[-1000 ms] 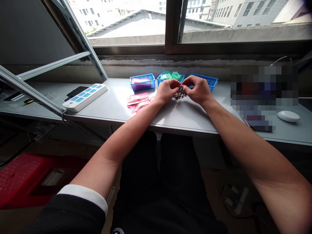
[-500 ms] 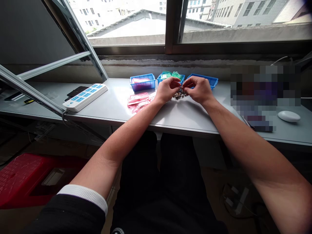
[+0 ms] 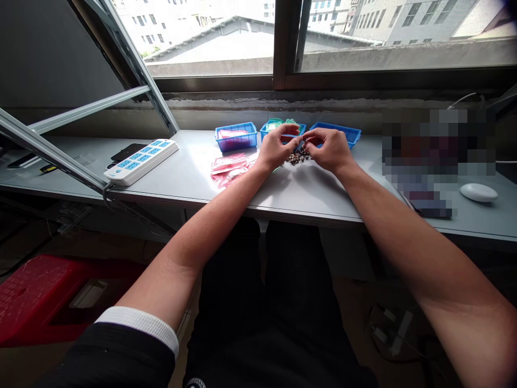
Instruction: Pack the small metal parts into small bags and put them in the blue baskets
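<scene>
Over a pile of small dark and brassy metal pieces on the table, my two hands meet with their fingertips close together. My left hand comes in from the left, its fingers bent towards the thumb; whatever lies at the tips is too small to name. Opposite it, my right hand has thumb and forefinger pinched together, and a tiny dark bit shows at the tips. Left of the pile lie flat pink plastic bags, partly behind my left forearm.
Three blue baskets stand behind the hands: one with pink bags, one with green bags, and one at right partly hidden. A power strip and metal frame are left. A white mouse lies right.
The fingertips of my left hand have risen slightly and parted a little from the pile. My right hand stays nearly in place, still pinched. The baskets and bags have not moved.
</scene>
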A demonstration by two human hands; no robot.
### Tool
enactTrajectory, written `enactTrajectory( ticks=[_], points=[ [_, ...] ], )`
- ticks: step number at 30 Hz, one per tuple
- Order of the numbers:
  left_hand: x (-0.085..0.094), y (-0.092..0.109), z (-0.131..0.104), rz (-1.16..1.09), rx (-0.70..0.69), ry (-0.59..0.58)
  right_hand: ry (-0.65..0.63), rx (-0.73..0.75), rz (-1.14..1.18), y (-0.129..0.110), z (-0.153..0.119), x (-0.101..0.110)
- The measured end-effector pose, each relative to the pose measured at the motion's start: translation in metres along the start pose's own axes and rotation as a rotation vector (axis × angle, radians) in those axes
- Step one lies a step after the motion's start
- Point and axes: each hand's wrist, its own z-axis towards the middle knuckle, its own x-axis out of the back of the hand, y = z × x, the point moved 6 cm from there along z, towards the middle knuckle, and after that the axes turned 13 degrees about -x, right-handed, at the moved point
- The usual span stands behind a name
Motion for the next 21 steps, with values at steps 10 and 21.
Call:
enactTrajectory(
  ticks=[10,21],
  points=[
    [-0.005,0.007,-0.005,0.058,0.042,-0.111,0.026,-0.009,0.028,-0.007,-0.003,0.004],
    [-0.002,-0.001,-0.006,0.016,0.147,-0.057,-0.010,-0.018,0.052,-0.006,-0.002,0.000]
  ],
)
